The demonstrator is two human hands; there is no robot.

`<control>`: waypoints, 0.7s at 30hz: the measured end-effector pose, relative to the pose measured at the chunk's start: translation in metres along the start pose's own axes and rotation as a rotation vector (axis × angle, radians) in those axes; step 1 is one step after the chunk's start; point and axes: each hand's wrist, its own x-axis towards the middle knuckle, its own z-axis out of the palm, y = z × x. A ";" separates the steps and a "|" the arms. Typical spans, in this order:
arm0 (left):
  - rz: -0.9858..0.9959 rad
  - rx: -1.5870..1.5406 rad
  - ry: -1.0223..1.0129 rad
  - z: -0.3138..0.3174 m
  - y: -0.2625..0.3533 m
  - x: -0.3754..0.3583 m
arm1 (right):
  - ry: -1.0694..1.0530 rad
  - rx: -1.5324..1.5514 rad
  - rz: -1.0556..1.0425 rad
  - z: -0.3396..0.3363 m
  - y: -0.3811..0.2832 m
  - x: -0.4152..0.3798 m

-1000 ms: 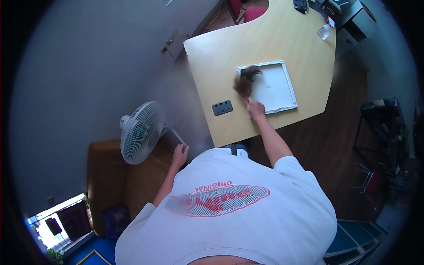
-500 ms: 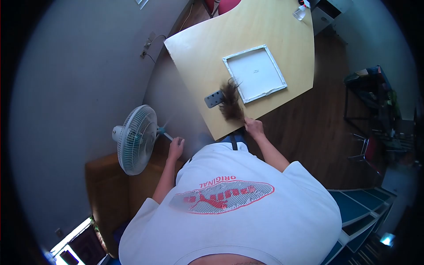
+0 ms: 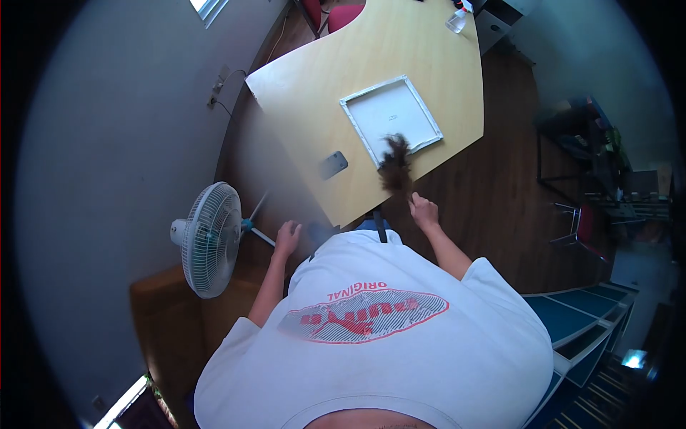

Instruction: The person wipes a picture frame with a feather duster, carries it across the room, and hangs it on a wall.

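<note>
My right hand (image 3: 424, 211) is closed round the handle of a brown feather duster (image 3: 396, 166). The feathers overlap the lower edge of a white stretched canvas (image 3: 426, 114), which lies back side up on the table with its frame showing. To the left of the duster lies a flat grey rectangular block (image 3: 334, 165), its face blurred. My left hand (image 3: 287, 237) hangs beside my body with loosely bent fingers and nothing in it. Near it are the legs of a standing fan (image 3: 211, 239).
The pale wooden table (image 3: 300, 93) has a corner in front of my waist. A spray bottle (image 3: 456, 21) stands at its far right, a red chair (image 3: 345, 17) beyond it. A brown armchair (image 3: 161, 300) is at lower left, a blue shelf (image 3: 572, 314) at lower right.
The feather duster has moved right, off the grey block and over the canvas's lower edge, with my right hand. The view has shifted slightly; my left hand stays low at my side.
</note>
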 end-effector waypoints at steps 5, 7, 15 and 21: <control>-0.011 0.006 -0.026 0.003 -0.002 0.002 | 0.149 -0.010 0.295 -0.020 0.016 0.010; -0.012 0.041 -0.033 0.003 -0.001 0.002 | -0.022 -0.049 0.137 -0.027 0.027 0.016; 0.017 0.066 -0.015 -0.001 0.014 0.012 | -0.071 -0.054 0.107 -0.047 0.055 0.048; 0.007 0.075 0.004 0.001 0.027 0.021 | -0.068 -0.049 0.161 -0.050 0.063 0.071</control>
